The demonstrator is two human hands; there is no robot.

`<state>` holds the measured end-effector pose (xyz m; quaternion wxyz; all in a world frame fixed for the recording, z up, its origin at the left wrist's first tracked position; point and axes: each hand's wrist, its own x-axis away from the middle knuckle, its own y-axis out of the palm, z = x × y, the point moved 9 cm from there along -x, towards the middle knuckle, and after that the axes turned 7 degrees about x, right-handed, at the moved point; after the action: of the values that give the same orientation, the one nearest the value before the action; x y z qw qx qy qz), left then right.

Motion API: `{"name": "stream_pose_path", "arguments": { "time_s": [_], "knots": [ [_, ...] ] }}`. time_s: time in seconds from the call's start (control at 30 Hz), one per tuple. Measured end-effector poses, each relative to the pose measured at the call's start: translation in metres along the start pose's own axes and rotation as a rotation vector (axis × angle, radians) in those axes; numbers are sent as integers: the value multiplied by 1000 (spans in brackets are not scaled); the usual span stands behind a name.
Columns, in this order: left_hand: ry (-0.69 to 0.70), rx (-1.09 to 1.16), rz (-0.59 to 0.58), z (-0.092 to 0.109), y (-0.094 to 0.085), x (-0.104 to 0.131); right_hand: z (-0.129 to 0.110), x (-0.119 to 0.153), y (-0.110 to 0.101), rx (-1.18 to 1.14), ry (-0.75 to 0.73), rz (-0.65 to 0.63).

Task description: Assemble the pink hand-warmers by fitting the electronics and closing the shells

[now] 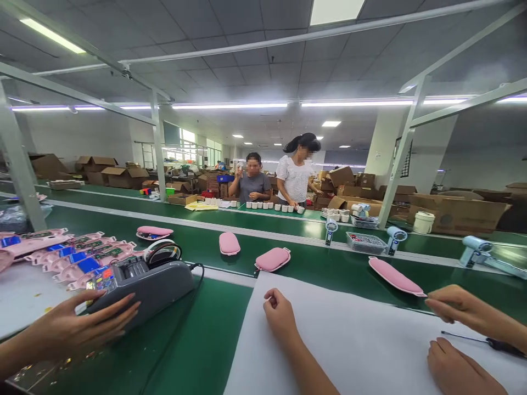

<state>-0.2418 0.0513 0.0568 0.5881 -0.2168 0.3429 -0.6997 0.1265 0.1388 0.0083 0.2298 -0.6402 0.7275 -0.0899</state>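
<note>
My left hand (76, 326) reaches in from the left, fingers spread and stretched along the near side of a dark grey machine (158, 288) that looks like a tape dispenser. Its thumb lies by the colourful buttons on the machine's front. Resting on a white sheet (329, 329), my right hand (280, 312) has its fingers curled in, and nothing shows in them. Beyond that hand, a pink oval case (273, 259) lies at the sheet's far edge. Another pink case (229, 243) sits farther back on the green belt (197, 241).
Left are several open pink shells (86, 255) with circuit boards and blue parts. At right, a co-worker's two hands (473, 312) flank a screwdriver (489, 341), near a pink case (395, 276). Light-blue handheld devices (396, 238) and a clear tray (366, 241) stand behind. Two people work opposite.
</note>
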Motion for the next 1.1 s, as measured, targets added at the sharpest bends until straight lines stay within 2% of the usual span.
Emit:
{"name": "stream_pose_path", "arguments": {
  "time_s": [0.03, 0.07, 0.1, 0.13, 0.17, 0.23, 0.3, 0.37, 0.43, 0.5, 0.57, 0.67, 0.77, 0.87, 1.0, 1.1],
  "knots": [
    [15, 127, -34, -2, -17, -7, -1, 1, 0, 4, -10, -1],
    [41, 241, 28, -1, -38, -11, -2, 1, 1, 9, -23, -1],
    [49, 293, 50, 1, -48, -12, -4, 2, 1, 16, -37, 1],
    [63, 332, 81, 7, -51, -11, -6, 3, 1, 24, -50, 6],
    [70, 337, 124, 16, -47, -7, -8, 3, 0, 35, -60, 14],
    [81, 308, 144, 46, -10, 1, -12, 4, -2, 61, -66, 33],
    [87, 266, 200, 85, 41, 2, -14, 4, -5, 96, -56, 52],
    [97, 291, 148, 124, 101, -16, -16, 5, -10, 130, -45, 88],
    [92, 318, 137, 150, 141, -53, -20, 8, -18, 158, -46, 144],
    [28, 309, 167, 153, 161, -99, -26, 13, -28, 185, -48, 201],
    [-34, 292, 188, 142, 169, -138, -34, 15, -36, 224, -50, 229],
    [-46, 239, 159, 127, 182, -164, -53, 2, -32, 310, -101, 194],
    [16, 194, 106, 126, 197, -162, -77, -38, -4, 419, -189, 88],
    [36, 180, 60, 128, 207, -158, -89, -97, 43, 523, -209, -15],
    [15, 226, 41, 125, 208, -161, -84, -167, 109, 642, -85, -104],
    [-36, 364, 108, 114, 204, -165, -76, -194, 145, 696, 11, -146]
  ]
}}
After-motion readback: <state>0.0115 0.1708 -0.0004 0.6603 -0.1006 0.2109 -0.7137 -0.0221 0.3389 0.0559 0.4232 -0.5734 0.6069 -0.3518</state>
